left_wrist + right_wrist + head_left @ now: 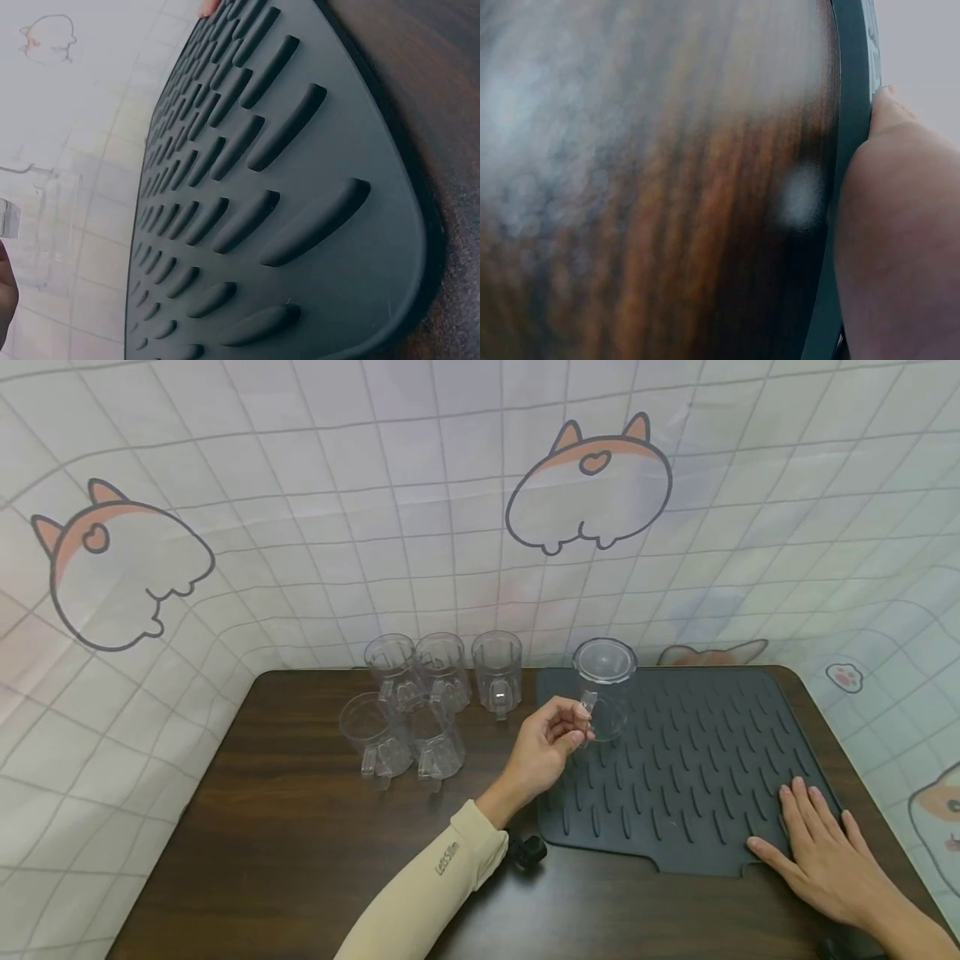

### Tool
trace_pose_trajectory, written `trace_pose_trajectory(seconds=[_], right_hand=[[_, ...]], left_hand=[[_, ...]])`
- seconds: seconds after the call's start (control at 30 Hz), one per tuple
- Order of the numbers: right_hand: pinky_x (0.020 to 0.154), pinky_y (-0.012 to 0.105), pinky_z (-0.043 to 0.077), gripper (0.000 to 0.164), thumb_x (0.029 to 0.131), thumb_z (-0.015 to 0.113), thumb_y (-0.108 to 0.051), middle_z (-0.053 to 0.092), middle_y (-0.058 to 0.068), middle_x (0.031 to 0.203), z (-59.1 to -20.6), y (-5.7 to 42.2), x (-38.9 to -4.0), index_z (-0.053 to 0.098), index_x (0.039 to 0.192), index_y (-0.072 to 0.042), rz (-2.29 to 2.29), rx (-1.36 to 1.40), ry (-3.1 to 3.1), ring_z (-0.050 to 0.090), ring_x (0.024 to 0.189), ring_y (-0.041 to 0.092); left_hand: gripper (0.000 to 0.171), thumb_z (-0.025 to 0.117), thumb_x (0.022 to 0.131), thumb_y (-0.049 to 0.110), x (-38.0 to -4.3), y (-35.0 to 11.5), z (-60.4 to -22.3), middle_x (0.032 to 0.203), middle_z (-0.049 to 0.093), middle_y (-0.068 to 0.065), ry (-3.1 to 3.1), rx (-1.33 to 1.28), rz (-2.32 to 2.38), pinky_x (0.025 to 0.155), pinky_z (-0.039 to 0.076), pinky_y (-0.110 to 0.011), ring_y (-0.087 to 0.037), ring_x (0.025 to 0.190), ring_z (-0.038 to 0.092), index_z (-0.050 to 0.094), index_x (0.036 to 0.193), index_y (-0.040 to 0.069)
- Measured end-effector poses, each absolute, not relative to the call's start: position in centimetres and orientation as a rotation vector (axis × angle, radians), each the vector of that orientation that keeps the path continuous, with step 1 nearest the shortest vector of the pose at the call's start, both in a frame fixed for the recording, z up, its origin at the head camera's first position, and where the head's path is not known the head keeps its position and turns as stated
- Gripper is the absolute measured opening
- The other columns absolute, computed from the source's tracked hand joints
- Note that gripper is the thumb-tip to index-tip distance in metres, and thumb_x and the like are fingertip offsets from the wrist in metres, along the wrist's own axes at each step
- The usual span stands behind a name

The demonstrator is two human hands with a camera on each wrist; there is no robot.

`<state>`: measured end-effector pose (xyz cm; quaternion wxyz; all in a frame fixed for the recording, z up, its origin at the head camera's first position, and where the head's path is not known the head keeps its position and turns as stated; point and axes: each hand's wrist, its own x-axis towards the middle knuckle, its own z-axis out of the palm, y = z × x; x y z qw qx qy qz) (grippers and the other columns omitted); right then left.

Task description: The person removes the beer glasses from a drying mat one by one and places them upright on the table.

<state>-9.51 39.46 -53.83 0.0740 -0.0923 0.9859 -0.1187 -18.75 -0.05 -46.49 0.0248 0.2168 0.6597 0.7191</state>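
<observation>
My left hand [546, 739] pinches the handle of a clear glass mug [604, 662] at the back left part of a dark grey ridged mat [697, 852]. Whether the mug touches the mat I cannot tell. At the left edge of the left wrist view the mug [56, 232] shows faintly, beside a bit of fingertip. My right hand [828, 860] lies flat with spread fingers on the mat's front right edge. The right wrist view catches part of that hand [900, 225] against the mat's rim [851, 75].
Left of the mat, several clear glass mugs stand close together on the dark wooden table [262, 827], among them a back-row mug [498, 664] and a front mug [375, 735]. A tiled-pattern cloth with cartoon drawings [588, 485] hangs behind the table.
</observation>
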Motion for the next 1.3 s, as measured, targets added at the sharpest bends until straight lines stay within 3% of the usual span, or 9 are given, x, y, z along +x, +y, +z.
trace_pose_trajectory(seconds=[0.17, 0.33, 0.53, 0.7, 0.83, 1.3], right_hand=[[0.117, 0.070, -0.028, 0.097, 0.107, 0.045, -0.056, -0.016, 0.033, 0.167, -54.0, 39.4, -9.5, -0.005, 0.161, 0.008, -0.350, -0.270, 2.969, -0.019, 0.156, 0.051], [0.116, 0.071, -0.027, 0.098, 0.107, 0.044, -0.057, -0.017, 0.033, 0.166, -53.9, 39.4, -9.6, -0.005, 0.161, 0.008, -0.347, -0.263, 2.962, -0.019, 0.155, 0.052], [0.116, 0.072, -0.026, 0.097, 0.107, 0.044, -0.056, -0.017, 0.033, 0.166, -53.9, 39.5, -9.6, -0.005, 0.161, 0.009, -0.347, -0.273, 2.959, -0.019, 0.156, 0.051], [0.116, 0.072, -0.026, 0.097, 0.107, 0.044, -0.056, -0.017, 0.034, 0.166, -54.0, 39.5, -9.6, -0.005, 0.161, 0.009, -0.353, -0.280, 2.959, -0.020, 0.155, 0.051], [0.116, 0.072, -0.027, 0.098, 0.107, 0.043, -0.057, -0.018, 0.034, 0.165, -54.0, 39.5, -9.8, -0.006, 0.161, 0.009, -0.348, -0.270, 2.948, -0.020, 0.155, 0.052], [0.113, 0.081, -0.019, 0.095, 0.107, 0.044, -0.055, -0.015, 0.032, 0.167, -53.3, 39.5, -9.8, -0.003, 0.162, 0.005, -0.352, -0.273, 2.986, -0.017, 0.156, 0.051]], left_hand=[[0.018, 0.056, 0.096, -0.015, -18.1, -0.5, -46.2, 0.107, 0.058, -0.034, 2.054, 0.722, 2.217, 0.092, 0.058, -0.054, -0.003, 0.090, 0.064, 0.055, 0.113, -0.009], [0.016, 0.058, 0.097, -0.012, -17.5, -0.9, -45.7, 0.107, 0.060, -0.033, 2.081, 0.787, 2.189, 0.088, 0.060, -0.043, -0.001, 0.091, 0.063, 0.056, 0.112, -0.008], [0.013, 0.058, 0.099, -0.009, -16.8, -1.4, -45.2, 0.108, 0.062, -0.029, 2.144, 0.815, 2.116, 0.091, 0.060, -0.042, -0.002, 0.093, 0.064, 0.057, 0.111, -0.005], [0.012, 0.058, 0.100, -0.006, -16.2, -1.7, -44.9, 0.110, 0.064, -0.024, 2.251, 0.815, 2.037, 0.092, 0.060, -0.028, -0.020, 0.097, 0.069, 0.059, 0.111, -0.001], [0.013, 0.057, 0.101, -0.005, -15.8, -2.1, -44.5, 0.112, 0.065, -0.021, 2.337, 0.875, 1.978, 0.092, 0.059, -0.026, -0.033, 0.102, 0.069, 0.060, 0.112, 0.002], [0.018, 0.052, 0.103, -0.005, -14.9, -3.3, -43.3, 0.104, 0.062, -0.008, 2.814, 1.295, 1.535, 0.080, 0.048, -0.018, -0.015, 0.089, 0.055, 0.062, 0.112, 0.008]])
